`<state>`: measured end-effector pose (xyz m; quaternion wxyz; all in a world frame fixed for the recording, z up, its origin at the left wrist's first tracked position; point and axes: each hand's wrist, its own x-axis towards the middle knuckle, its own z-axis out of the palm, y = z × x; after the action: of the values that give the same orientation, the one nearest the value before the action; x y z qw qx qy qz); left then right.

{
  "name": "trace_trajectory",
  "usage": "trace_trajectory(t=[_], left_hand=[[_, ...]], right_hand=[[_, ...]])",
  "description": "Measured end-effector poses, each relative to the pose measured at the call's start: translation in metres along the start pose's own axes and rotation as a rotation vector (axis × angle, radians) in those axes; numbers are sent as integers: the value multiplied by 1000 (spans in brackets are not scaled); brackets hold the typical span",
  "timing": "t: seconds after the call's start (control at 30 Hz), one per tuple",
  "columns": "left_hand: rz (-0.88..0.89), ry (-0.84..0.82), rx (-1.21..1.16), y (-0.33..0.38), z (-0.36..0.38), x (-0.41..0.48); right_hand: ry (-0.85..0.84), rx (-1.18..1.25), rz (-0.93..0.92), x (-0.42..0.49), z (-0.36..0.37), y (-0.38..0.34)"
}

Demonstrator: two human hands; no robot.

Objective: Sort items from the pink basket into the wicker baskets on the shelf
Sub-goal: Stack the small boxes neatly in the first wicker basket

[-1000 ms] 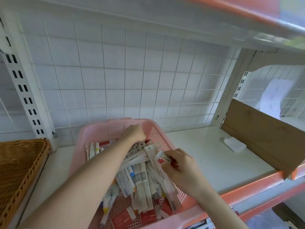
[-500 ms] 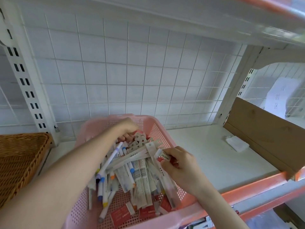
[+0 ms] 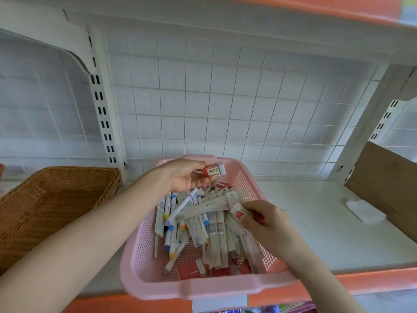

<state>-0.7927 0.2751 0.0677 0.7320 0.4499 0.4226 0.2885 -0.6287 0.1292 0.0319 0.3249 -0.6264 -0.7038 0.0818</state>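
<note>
Eraser point(image 3: 213, 171): small, red sleeve, white end, "2B".

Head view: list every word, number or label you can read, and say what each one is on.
"2B": on the small red-and-white eraser pinched by the left hand.
Smaller print beside it: too small to read.
Label on the second red-and-white eraser in the right hand: blurred.
Print and barcodes on the long paper packets in the pink plastic basket: unreadable.
</note>
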Motion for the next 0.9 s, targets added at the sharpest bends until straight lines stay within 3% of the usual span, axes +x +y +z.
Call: trace_trajectory(t=[0.23, 0.5, 0.73, 0.9], left_hand=[[41, 177, -403, -17, -7, -55], [123, 322, -615, -40, -25, -119], [230, 564, -361, -59, -75, -181], [254, 559, -395, -76, -121, -244]], right_hand=[[-119, 74, -155, 7, -7, -10], [-177, 102, -302, 29, -7, -53], [-289, 163, -370, 23, 17, -115], [-352, 184, -457, 11, 56, -180]])
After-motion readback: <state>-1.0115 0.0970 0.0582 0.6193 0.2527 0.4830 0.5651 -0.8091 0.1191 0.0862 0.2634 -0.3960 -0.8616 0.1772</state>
